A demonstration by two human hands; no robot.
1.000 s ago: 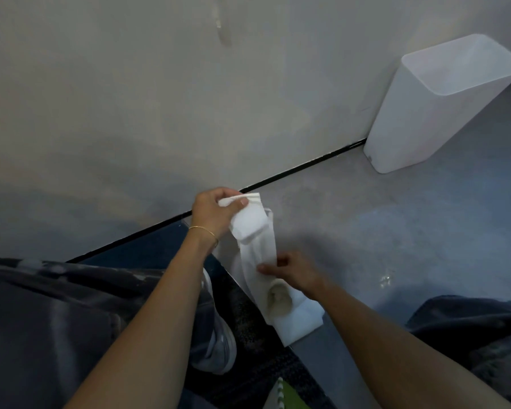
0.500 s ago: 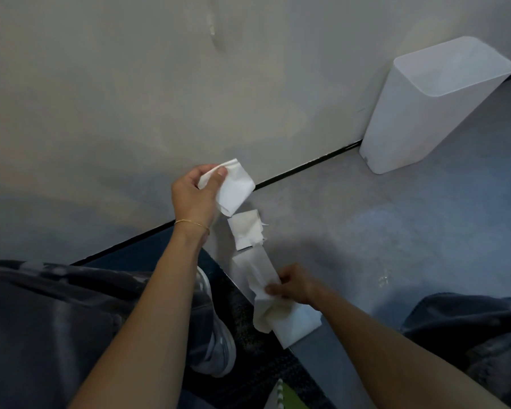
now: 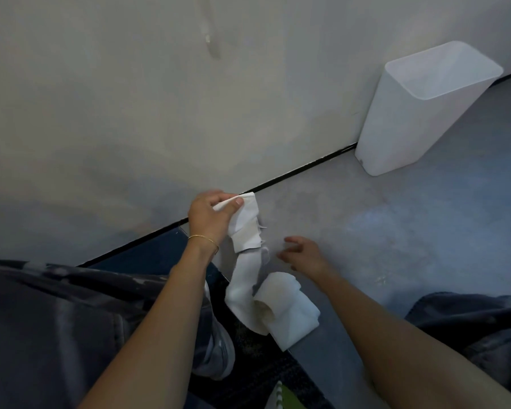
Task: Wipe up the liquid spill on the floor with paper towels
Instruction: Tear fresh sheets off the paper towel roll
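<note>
1. Wall: a pale grey-beige plaster wall (image 3: 130,98) fills the upper half of the view. A wet-looking vertical streak (image 3: 212,45) marks it near the top.
2. Floor: a smooth grey-blue floor (image 3: 410,231) covers the centre and right. It meets the wall at a thin black seam (image 3: 292,172).
3. Trouser legs: dark grey faded trouser legs (image 3: 42,320) sit at the lower left and lower right. A grey-white shoe (image 3: 219,349) shows beside the left forearm.
4. Bin: a white translucent rectangular plastic bin (image 3: 419,113) stands on the floor at the wall base, well apart from both hands.
5. Roll: a white paper towel roll (image 3: 286,308) lies on its side on the floor between the forearms, one open end of its core facing the camera. A loose strip (image 3: 244,278) runs from the roll up toward the left hand.
6. Left hand (image 3: 210,215): fingers and thumb are curled round a folded white paper towel sheet (image 3: 247,224), held above the floor near the seam. Whether the sheet and the strip are joined cannot be told.
7. Right hand (image 3: 304,255): fingers are spread and relaxed and hold nothing. The hand is just beside the strip.
8. Bangle: a thin gold bangle (image 3: 204,239) circles the left wrist.
9. Spill: a few small glistening droplets (image 3: 381,280) lie on the floor to the right of the right hand, apart from the roll.
</note>
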